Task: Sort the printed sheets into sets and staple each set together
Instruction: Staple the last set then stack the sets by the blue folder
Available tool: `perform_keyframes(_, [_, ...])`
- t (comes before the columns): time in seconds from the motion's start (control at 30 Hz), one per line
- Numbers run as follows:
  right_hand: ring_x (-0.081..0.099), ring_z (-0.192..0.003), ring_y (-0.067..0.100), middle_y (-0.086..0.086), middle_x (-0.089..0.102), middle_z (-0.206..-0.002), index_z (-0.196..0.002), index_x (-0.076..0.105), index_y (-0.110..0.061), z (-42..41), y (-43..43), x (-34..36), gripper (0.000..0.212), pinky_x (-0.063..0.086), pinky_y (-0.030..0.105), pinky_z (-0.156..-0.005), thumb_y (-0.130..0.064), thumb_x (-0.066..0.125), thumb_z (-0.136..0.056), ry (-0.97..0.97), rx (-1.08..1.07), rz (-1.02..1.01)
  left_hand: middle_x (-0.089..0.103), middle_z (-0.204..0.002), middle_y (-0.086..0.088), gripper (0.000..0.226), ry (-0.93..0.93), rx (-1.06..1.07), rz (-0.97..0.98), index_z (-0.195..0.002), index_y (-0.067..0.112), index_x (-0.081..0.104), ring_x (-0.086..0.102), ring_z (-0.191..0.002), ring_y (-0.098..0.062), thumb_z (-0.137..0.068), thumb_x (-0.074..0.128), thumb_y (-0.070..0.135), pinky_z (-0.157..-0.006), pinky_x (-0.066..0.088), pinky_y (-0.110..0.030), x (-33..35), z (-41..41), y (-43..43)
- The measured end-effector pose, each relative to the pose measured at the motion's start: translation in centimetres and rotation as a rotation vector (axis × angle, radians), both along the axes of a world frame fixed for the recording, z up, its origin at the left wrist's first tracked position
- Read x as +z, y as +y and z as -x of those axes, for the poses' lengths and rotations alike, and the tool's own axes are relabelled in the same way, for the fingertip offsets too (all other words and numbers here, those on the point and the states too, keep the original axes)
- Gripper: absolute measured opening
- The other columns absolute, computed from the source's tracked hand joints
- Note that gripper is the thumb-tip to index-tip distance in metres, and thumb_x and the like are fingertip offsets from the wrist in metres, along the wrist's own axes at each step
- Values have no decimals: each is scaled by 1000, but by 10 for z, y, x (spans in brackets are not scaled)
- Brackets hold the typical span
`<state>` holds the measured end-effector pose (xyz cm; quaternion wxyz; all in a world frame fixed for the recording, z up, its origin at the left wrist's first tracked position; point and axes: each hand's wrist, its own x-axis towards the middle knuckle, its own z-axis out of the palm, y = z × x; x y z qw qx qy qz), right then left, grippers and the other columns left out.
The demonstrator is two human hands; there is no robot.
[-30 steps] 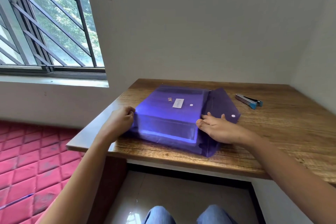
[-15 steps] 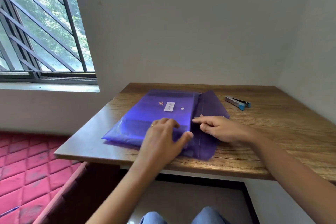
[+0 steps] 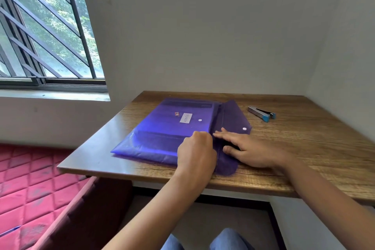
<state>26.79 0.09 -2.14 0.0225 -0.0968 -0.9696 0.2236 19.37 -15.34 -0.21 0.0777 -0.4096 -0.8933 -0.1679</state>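
Folder [image 3: 162, 128] centre-frame: right hand [image 3: 251, 148] fingers [image 3: 222, 134] flat, pinning flap [image 3: 233, 113] open; left hand [image 3: 195, 150] curled at mouth, grasp unclear.

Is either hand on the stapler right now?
No, the stapler lies alone on the desk, off to the right, while the left hand and right hand are both on the purple folder.

We have the folder [image 3: 162, 132] lying flat on the left half of the table [image 3: 314, 148], its flap [image 3: 233, 113] folded out to the right. Our left hand [image 3: 195, 152] sits on the folder's near right edge, and our right hand [image 3: 249, 151] is on the flap beside it. The stapler [image 3: 261, 114] lies farther right and behind, apart from the folder. A window [image 3: 40, 36] stands to the left, beyond the table.
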Motion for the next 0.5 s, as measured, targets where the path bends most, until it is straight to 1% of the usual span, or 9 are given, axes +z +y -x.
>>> perform_keyframes(0.07, [3, -139, -11, -14, 18, -157, -151, 24, -28, -3, -1, 1, 52, 10, 14, -110, -27, 42, -102, 1, 4, -16, 61, -106, -11, 8, -2, 10, 7, -88, 15, 45, 60, -103, -30, -95, 47, 12, -63, 37, -30, 4, -1, 1])
perform_keyframes(0.13, [2, -134, -14, -15, 16, -156, -151, 23, -28, -5, -2, 2, 52, 10, 11, -107, -27, 41, -102, -8, 8, -26, 59, -101, -12, 8, -32, 24, -22, -88, 12, 49, 60, -102, -32, -95, 46, 12, -63, 36, -30, 7, 0, 0])
perform_keyframes(0.2, [2, -132, -15, -16, 14, -157, -151, 21, -29, -5, -3, 2, 53, 10, 11, -106, -28, 41, -102, -7, 18, -36, 49, -86, -9, 18, -55, 26, -70, -77, 10, 42, 59, -99, -34, -94, 47, 12, -62, 32, -30, 8, 6, -1])
perform_keyframes(0.23, [2, -133, -15, -16, 14, -157, -152, 20, -30, -5, -2, 1, 54, 9, 11, -107, -28, 41, -102, -2, 21, -41, 43, -82, -7, 24, -59, 17, -81, -72, 11, 36, 59, -96, -35, -94, 47, 12, -62, 31, -30, 9, 8, -1])
perform_keyframes(0.27, [2, -133, -15, -17, 13, -157, -152, 19, -31, -4, -2, 0, 54, 9, 11, -108, -27, 41, -102, 6, 25, -45, 39, -81, -5, 25, -61, 10, -90, -72, 11, 34, 59, -94, -35, -94, 47, 13, -61, 31, -29, 8, 11, -2])
perform_keyframes(0.33, [1, -134, -14, -20, 10, -156, -151, 17, -33, -2, 0, -2, 56, 9, 14, -111, -25, 42, -102, 21, 34, -50, 39, -81, -4, 14, -45, -22, -116, -84, 12, 39, 60, -93, -33, -96, 47, 14, -59, 32, -28, 7, 16, -1])
perform_keyframes(0.4, [-1, -136, -14, -26, 5, -152, -151, 17, -34, 0, 1, -4, 58, 9, 13, -114, -20, 43, -102, 37, 70, -65, 36, -73, -1, 5, -1, -39, -134, -96, 10, 41, 61, -91, -33, -97, 44, 13, -54, 33, -26, 5, 17, -3])
perform_keyframes(0.47, [0, -137, -15, -29, 6, -150, -151, 19, -34, 3, 0, -2, 60, 6, 0, -107, -14, 44, -100, 41, 116, -85, 38, -74, -1, 10, 26, -53, -172, -107, 10, 44, 61, -91, -33, -99, 41, 14, -61, 37, -29, 3, 16, -3])
perform_keyframes(0.5, [5, -137, -15, -29, 10, -150, -151, 21, -33, 5, 0, -1, 60, 7, -5, -101, -14, 46, -100, 48, 125, -83, 42, -78, -3, 11, 17, -59, -192, -109, 11, 44, 60, -90, -34, -100, 40, 15, -65, 37, -31, 3, 14, -3])
